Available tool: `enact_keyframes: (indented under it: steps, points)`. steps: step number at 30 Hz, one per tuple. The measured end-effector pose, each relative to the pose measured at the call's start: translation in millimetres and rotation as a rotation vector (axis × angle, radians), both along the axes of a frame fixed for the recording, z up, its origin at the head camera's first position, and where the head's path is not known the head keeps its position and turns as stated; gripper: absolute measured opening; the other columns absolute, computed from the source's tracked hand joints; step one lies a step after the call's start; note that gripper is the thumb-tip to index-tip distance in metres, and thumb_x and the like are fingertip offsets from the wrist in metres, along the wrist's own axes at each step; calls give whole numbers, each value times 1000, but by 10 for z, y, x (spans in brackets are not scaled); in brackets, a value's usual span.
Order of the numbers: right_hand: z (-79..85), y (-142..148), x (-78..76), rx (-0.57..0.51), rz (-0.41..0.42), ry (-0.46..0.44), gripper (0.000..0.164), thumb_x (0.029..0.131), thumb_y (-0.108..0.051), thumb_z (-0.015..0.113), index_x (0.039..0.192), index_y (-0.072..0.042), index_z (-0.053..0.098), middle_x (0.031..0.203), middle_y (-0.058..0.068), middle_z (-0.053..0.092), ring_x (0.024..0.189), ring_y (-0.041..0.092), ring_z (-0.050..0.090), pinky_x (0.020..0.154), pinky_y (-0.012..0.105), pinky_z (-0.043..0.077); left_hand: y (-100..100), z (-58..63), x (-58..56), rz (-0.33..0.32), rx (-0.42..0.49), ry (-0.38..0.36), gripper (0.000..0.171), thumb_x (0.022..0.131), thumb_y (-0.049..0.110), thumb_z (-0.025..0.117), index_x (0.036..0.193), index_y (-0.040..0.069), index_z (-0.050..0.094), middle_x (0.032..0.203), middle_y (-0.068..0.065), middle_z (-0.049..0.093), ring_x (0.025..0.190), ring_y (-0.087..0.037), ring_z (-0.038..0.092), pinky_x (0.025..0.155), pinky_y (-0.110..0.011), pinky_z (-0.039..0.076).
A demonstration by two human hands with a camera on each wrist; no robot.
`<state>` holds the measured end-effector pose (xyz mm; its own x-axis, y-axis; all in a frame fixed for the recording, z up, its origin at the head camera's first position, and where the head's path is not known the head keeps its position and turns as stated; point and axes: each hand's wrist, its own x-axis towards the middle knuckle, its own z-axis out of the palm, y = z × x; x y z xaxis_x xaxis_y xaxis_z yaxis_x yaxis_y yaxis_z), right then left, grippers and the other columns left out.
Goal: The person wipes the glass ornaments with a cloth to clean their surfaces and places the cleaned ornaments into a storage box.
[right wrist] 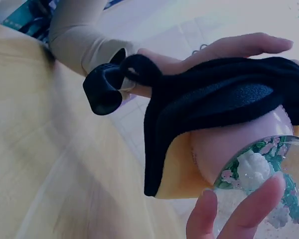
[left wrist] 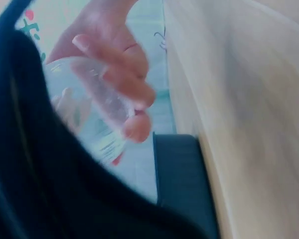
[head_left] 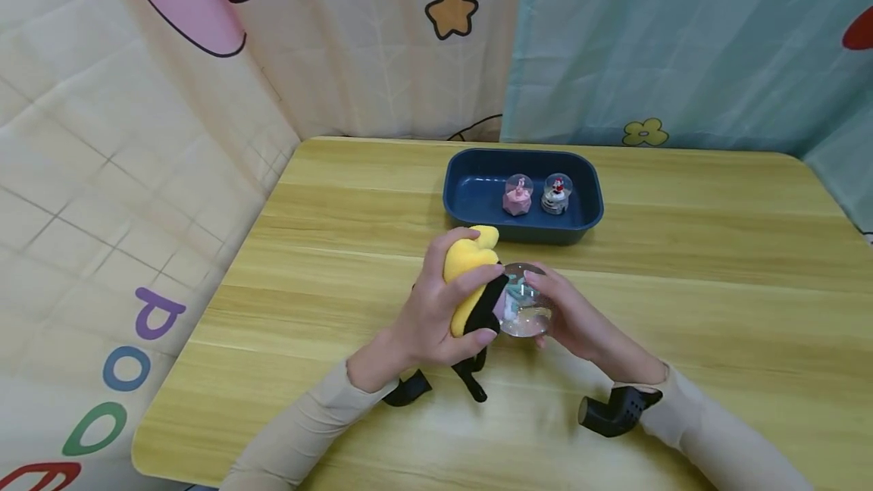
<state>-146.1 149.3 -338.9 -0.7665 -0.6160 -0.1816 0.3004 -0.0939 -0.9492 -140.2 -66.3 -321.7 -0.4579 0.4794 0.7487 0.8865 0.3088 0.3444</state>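
Observation:
My left hand (head_left: 433,309) grips a yellow plush piece (head_left: 467,258) with black fabric (right wrist: 209,99) along its side and dark straps dangling below. The plush piece lies against the pink base (right wrist: 239,137) of a snow globe. My right hand (head_left: 576,317) holds the clear dome of this snow globe (head_left: 525,317), fingers spread around the glass. Inside the dome are a white figure and green and pink decorations, seen in the right wrist view. The globe is tipped on its side, dome toward my right hand. In the left wrist view, black fabric hides part of the dome.
Behind the hands stands a dark blue bin (head_left: 455,218) holding a small pink snow globe (head_left: 517,201) and a small white snow globe (head_left: 555,201). The wooden table (head_left: 716,264) reaches back to printed curtains (head_left: 382,44). Black wrist mounts (head_left: 617,411) sit on the sleeves.

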Motion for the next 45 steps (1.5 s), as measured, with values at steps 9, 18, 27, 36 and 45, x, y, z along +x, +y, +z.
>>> enact_keyframes:
  steps: [9, 18, 27, 36, 45]
  points:
    - [-50, 58, -76, -172, 142, -199, 36, 100, -46, 23, 114, -20, 44, 91, -5, 66, 77, 12, 69, 53, 14, 47, -87, 63, -80, -78, -150, -124, 73, 65, 48, 78, 126, 21, 49, 146, -22, 17, 124, -28, 37, 95, -36, 45]
    - [-60, 85, -107, -216, 218, -321, 41, 99, -50, 22, 114, -17, 40, 91, -2, 65, 73, 12, 69, 51, 12, 44, -110, 46, -127, -116, -180, -114, 85, 53, 45, 86, 125, 20, 50, 144, -22, 19, 121, -26, 39, 94, -32, 47]
    - [-50, 90, -109, -92, 165, -294, 41, 98, -53, 25, 117, -18, 36, 92, -2, 59, 69, 11, 65, 48, 12, 40, -112, 15, -133, -91, -189, -108, 75, 59, 38, 83, 124, 22, 50, 137, -21, 24, 115, -26, 41, 89, -31, 48]
    - [34, 69, -22, -57, 80, -35, 31, 101, -38, 23, 117, -18, 40, 82, -7, 65, 58, 8, 61, 45, 15, 42, -85, 32, -136, -78, -133, -102, 74, 58, 35, 81, 123, 20, 49, 131, -23, 29, 111, -25, 42, 87, -31, 48]
    - [110, 21, 53, 90, -140, 265, 20, 96, -24, 39, 113, -14, 41, 85, -6, 60, 54, 14, 53, 37, 24, 43, -98, 48, -126, -86, -89, -106, 72, 59, 33, 81, 122, 20, 48, 131, -24, 29, 112, -27, 42, 88, -33, 49]
